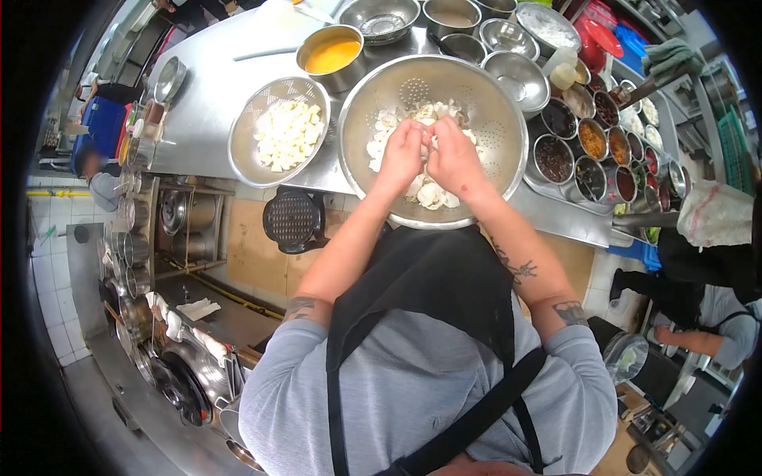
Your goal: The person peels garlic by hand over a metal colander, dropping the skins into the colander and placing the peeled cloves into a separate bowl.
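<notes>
Both hands are close together over a large metal colander (pixel 500 170), fingertips meeting above its middle. My left hand (pixel 403 157) is closed, its fingers pressed together around something too hidden to name. Facing it, my right hand (pixel 454 161) is also closed, thumb and fingers pinched. White pieces that look like mushrooms (pixel 432 193) lie in the colander below and around the hands. Left of it, a smaller perforated bowl (pixel 246 143) holds pale yellow-white chopped pieces (pixel 290 136).
A pot of orange liquid (pixel 333 55) stands behind the smaller bowl. Metal bowls (pixel 516 81) and several ingredient containers (pixel 591 139) are at the right. A black stool (pixel 294 220) is below the counter (pixel 198 119). Other people (pixel 726 317) are at both sides.
</notes>
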Tool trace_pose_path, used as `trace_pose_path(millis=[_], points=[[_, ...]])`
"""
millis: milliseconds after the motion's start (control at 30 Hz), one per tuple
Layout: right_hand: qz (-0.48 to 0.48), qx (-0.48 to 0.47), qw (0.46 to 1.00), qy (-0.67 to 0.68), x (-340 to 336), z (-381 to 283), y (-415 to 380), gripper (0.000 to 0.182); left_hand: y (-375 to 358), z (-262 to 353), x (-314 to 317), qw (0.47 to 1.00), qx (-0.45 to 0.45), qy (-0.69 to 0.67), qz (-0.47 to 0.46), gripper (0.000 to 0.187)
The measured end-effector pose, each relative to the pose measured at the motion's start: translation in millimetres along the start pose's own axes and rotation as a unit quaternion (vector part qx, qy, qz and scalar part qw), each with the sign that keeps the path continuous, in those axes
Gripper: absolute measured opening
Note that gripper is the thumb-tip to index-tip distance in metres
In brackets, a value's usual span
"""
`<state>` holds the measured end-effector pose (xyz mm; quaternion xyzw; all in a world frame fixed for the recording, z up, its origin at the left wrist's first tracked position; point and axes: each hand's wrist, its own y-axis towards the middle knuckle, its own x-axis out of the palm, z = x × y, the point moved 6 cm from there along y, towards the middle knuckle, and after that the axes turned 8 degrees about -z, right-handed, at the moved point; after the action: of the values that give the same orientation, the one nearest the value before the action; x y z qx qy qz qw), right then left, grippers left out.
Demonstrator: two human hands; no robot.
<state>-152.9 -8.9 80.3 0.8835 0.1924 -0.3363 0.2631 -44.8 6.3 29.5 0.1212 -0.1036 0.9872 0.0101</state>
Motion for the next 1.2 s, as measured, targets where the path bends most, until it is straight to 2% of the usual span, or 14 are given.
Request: trace_pose_path(millis=[33,133,200,300,367,400,500,633,733,800,900,933,1000,1200], points=[[0.005,-0.004,1.000,-0.003,2,0,-1,0.020,1,-1,-1,0.999,0.013,-0.033,0.018,0.022],[0.012,-0.026,1.000,0.002,6,0,-2,0.024,-9,-3,5,0.990,-0.089,-0.111,0.012,0.024],[0.006,-0.053,0.998,0.023,8,0,-2,0.023,-10,-7,2,0.978,-0.107,-0.174,0.037,0.025],[-0.057,-0.076,0.995,0.031,10,0,-10,0.024,-2,0,-11,0.979,-0.078,-0.170,0.077,0.025],[-0.173,-0.028,0.983,-0.051,25,10,-24,0.024,0,12,-22,0.986,-0.034,-0.138,0.090,0.024],[-0.230,-0.004,0.969,-0.091,33,17,-31,0.024,4,15,-24,0.987,-0.023,-0.153,0.047,0.024],[-0.203,0.100,0.973,-0.038,28,42,-34,0.030,7,20,-21,0.983,-0.009,-0.171,-0.061,0.027],[-0.060,0.168,0.973,0.147,-5,41,-12,0.037,0,12,-5,0.960,-0.050,-0.260,-0.094,0.030],[-0.059,0.214,0.945,0.239,-2,50,-6,0.035,-3,7,6,0.949,-0.073,-0.278,-0.131,0.030],[-0.059,0.212,0.947,0.234,0,35,-5,0.035,-2,3,10,0.947,-0.081,-0.275,-0.145,0.030],[-0.037,0.131,0.977,0.162,1,16,-3,0.031,2,-10,9,0.968,-0.069,-0.233,-0.060,0.024],[-0.027,0.092,0.987,0.127,2,10,-3,0.029,6,-12,8,0.982,-0.013,-0.190,-0.014,0.023],[-0.016,0.094,0.993,0.077,4,9,-1,0.023,10,-6,10,0.987,0.097,-0.101,0.076,0.022],[0.062,0.080,0.988,0.120,4,14,-3,0.022,10,3,10,0.980,0.157,-0.072,0.100,0.019]])
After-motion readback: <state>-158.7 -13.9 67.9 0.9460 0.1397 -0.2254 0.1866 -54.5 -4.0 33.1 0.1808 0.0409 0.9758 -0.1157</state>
